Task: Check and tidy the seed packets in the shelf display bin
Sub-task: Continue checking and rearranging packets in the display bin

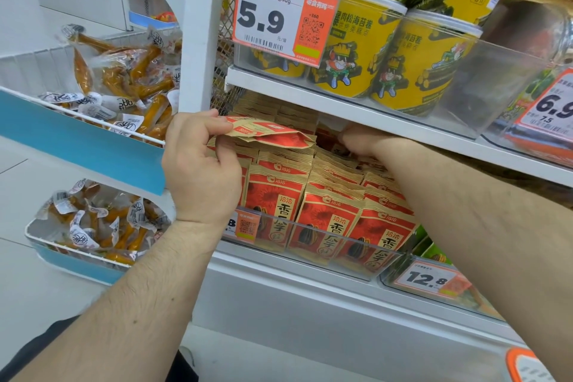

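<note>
The seed packets (313,214) are stood in rows inside a clear display bin (341,239) on the lower shelf, at about four o'clock from the frame's centre. One lifted packet (273,133) is held flat above the rows, at roughly twelve o'clock from the front packets. It is pinched at its left edge by the left hand (201,170), thumb on top and fingers curled underneath. The step in hand is judged to be checking that packet while a gap is opened behind; it is best done by keeping the packet level and the upright rows pressed back evenly, so that none are toppled. The right hand (361,141) is reached deep among the rear packets at two o'clock; its fingers are hidden, so their spread cannot be told. Yellow canisters (387,53) are stacked on the shelf above.
</note>
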`<move>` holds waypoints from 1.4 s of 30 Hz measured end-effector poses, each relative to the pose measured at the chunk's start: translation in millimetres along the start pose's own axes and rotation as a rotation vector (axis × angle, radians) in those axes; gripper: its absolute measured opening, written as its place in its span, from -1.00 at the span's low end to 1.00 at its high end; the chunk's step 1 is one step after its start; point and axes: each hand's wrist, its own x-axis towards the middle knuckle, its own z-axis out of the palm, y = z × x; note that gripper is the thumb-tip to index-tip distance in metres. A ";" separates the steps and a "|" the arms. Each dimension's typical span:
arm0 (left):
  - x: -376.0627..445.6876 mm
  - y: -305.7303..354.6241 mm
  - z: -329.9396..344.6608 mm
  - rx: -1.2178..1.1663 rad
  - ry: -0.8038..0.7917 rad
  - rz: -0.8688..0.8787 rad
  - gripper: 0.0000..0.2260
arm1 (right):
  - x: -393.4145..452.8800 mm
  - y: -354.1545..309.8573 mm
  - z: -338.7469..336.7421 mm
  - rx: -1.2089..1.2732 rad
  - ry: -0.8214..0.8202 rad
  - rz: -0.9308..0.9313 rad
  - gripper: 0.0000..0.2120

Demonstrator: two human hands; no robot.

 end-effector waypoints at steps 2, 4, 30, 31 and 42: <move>0.2 0.0 -1.2 0.006 0.003 0.005 -0.86 | 3.5 -0.2 2.8 -0.029 0.029 0.012 -0.87; 0.0 0.5 -2.3 0.004 0.001 0.012 -0.86 | 5.6 1.9 7.1 -0.022 0.052 0.025 -0.91; 21.7 54.0 -15.0 -0.435 -0.171 -0.065 -0.68 | -171.5 -28.0 -5.4 0.453 0.612 -0.592 -0.74; 24.6 56.9 -17.0 -0.489 -0.186 -0.126 -0.64 | -172.0 -27.2 -5.4 0.481 0.633 -0.583 -0.77; 7.7 62.6 -1.8 -0.690 -0.465 -0.855 -0.92 | -187.3 -13.7 0.0 1.176 0.052 -0.206 -0.90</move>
